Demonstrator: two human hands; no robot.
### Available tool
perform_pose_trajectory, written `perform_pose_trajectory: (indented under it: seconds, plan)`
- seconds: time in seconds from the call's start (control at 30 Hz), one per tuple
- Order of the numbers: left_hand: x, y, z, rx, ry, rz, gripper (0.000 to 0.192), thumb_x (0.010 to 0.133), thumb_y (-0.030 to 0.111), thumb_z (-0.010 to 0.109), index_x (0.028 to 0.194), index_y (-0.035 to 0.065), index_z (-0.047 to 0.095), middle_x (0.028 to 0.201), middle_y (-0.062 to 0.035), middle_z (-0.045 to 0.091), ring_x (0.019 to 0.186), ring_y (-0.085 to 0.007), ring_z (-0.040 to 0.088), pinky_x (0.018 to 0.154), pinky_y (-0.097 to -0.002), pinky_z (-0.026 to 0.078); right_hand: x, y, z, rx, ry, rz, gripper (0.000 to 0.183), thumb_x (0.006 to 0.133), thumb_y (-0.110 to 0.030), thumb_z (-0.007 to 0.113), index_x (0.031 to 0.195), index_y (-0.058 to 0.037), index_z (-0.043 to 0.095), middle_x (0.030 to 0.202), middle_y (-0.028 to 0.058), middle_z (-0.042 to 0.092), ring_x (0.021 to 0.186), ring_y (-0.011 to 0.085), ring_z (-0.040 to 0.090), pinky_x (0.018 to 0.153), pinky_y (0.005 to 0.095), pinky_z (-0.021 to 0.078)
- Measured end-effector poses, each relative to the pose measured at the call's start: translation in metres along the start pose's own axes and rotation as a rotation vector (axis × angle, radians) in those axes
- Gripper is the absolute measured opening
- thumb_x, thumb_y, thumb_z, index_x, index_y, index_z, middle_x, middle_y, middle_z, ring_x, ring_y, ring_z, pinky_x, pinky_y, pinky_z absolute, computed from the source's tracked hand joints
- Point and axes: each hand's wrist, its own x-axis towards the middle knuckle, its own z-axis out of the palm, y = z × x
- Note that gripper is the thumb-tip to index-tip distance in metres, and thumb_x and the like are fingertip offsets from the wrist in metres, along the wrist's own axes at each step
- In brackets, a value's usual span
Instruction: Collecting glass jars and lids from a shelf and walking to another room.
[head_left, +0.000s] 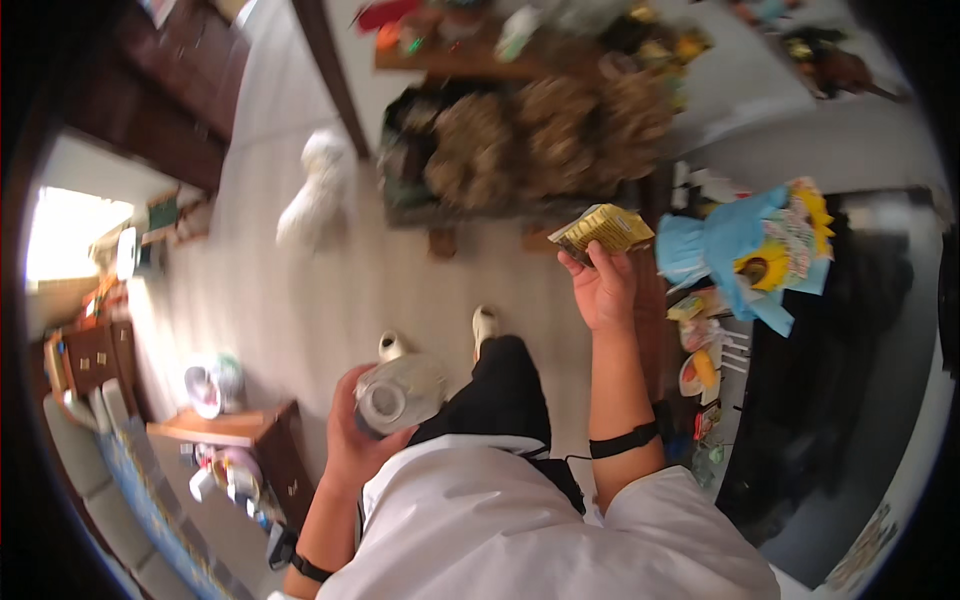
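Observation:
My left hand (356, 431) is wrapped around a clear, whitish container (405, 390), perhaps a plastic or glass jar, whose round end faces up toward me. Held up at the right is my right hand (604, 285), its thumb and fingers pinching a yellow-gold printed packet (606, 229). The two hands are well apart, on either side of my body. What the container and the packet hold cannot be made out.
A white fluffy dog (315, 195) is on the floor ahead. Brown textured lumps, blurred, fill a dark stand (397, 214). To the right, a blue-wrapped sunflower bouquet (735, 247) stands by a large black television screen (832, 360). A wooden cabinet (225, 426) is at left.

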Motion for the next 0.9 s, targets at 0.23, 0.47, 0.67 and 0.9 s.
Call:
perform_pose_trajectory:
  seconds: [0.23,0.47,0.67,0.9]
  plan:
    - [0.033,0.036,0.044,0.08,0.181,0.117,0.085,0.07,0.005,0.086,0.144,0.0019,0.045,0.13,-0.0115,0.061,0.122,-0.0237,0.059,0.106,-0.0378,0.047,0.134,-0.194,-0.08,-0.187,0.135,-0.368,0.039,0.099,-0.011,0.068,0.136,-0.0062,0.058,0.128,0.0024,0.066,0.115,0.0156,0.064,0.097,0.0342,0.0503]
    - [0.077,0.083,0.15,0.003,0.375,0.064,0.083,0.076,0.003,0.083,0.149,0.0006,0.042,0.141,-0.0141,0.054,0.133,-0.0262,0.053,0.114,-0.0419,0.041,0.302,-0.273,-0.148,-0.585,0.227,-0.275,0.03,0.097,-0.014,0.072,0.123,-0.0007,0.067,0.11,0.0013,0.071,0.103,0.011,0.063,0.092,0.0281,0.0463]
    - [0.072,0.097,0.198,0.073,0.495,-0.031,0.088,0.074,0.001,0.083,0.15,0.0006,0.038,0.144,-0.0141,0.051,0.136,-0.0266,0.049,0.117,-0.0422,0.037,0.399,-0.256,-0.196,-0.711,0.168,-0.183,0.029,0.094,-0.008,0.07,0.122,-0.0004,0.068,0.11,0.0039,0.072,0.098,0.0134,0.065,0.088,0.0295,0.0494]
    - [0.069,0.104,0.219,-0.032,0.659,-0.07,0.091,0.075,-0.001,0.082,0.153,0.0002,0.036,0.147,-0.0161,0.049,0.138,-0.0282,0.048,0.118,-0.0435,0.037,0.448,-0.229,-0.232,-0.9,0.1,-0.226,0.031,0.094,-0.007,0.07,0.123,-0.0004,0.064,0.114,0.0101,0.073,0.104,0.0195,0.069,0.089,0.0357,0.0526]
